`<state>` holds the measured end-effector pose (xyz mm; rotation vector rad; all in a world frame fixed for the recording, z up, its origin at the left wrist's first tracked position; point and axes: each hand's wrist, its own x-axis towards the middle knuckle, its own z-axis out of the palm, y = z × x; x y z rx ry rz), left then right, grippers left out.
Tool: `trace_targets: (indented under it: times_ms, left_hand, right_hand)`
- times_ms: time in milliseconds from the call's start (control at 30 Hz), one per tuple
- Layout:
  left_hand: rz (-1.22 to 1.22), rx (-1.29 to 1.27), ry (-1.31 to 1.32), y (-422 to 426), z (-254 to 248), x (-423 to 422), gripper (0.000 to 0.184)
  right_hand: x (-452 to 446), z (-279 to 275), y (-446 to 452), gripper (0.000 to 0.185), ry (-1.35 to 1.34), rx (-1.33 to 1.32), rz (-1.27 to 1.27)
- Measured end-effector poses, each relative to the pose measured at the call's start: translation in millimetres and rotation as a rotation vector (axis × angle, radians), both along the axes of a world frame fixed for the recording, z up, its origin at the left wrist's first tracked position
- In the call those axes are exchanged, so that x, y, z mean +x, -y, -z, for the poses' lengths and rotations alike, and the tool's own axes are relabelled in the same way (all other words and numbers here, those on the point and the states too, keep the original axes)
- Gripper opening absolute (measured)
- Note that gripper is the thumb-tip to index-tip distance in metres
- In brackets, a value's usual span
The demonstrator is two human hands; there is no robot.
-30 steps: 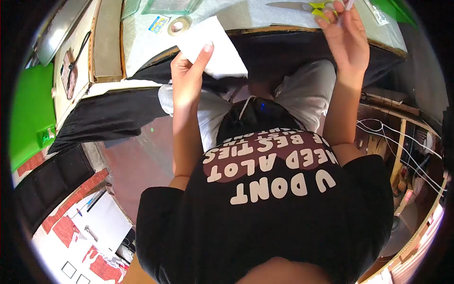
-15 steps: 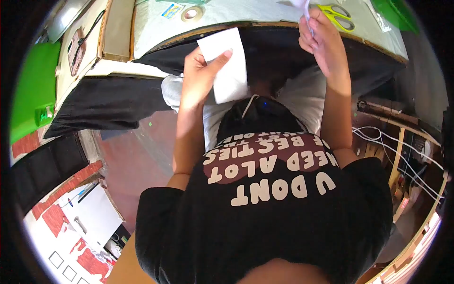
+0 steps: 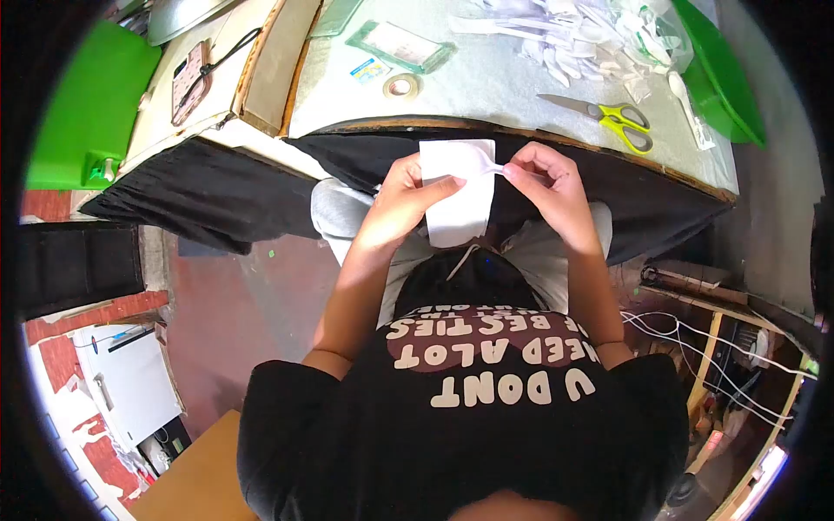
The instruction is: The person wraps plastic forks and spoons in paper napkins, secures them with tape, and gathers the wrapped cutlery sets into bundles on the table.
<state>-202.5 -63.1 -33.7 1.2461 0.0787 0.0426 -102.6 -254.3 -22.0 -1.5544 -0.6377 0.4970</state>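
Note:
My left hand is closed on a folded white paper napkin, its thumb pressed across the front. In my right hand the fingers pinch a white plastic spoon near its neck. The spoon's bowl lies over the upper part of the napkin; whether it touches it I cannot tell. Most of the spoon's handle is hidden by my right hand. Both hands are above my lap, just before the table edge.
On the table lie scissors with yellow-green handles, a tape roll, a clear packet and a pile of white plastic cutlery. A green basin stands at the right. A phone rests on the left surface.
My right hand has come down and left, bringing the spoon to the napkin. My left hand has moved right and lower with the napkin. More of the tabletop shows.

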Motion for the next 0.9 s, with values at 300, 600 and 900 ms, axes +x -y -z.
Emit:
trace_targets:
  times_ms: [300,600,900]
  left_hand:
    - [-0.020,0.066,-0.083,-4,11,6,0.022]
    - [0.071,0.088,-0.117,11,13,4,0.023]
    - [0.130,-0.039,-0.050,9,-1,5,0.037]
  right_hand:
    - [15,12,20,0.018,0.035,0.015,0.002]
    - [7,21,28,0.014,-0.030,0.023,-0.056]
    - [17,19,25,0.016,-0.011,-0.046,-0.036]
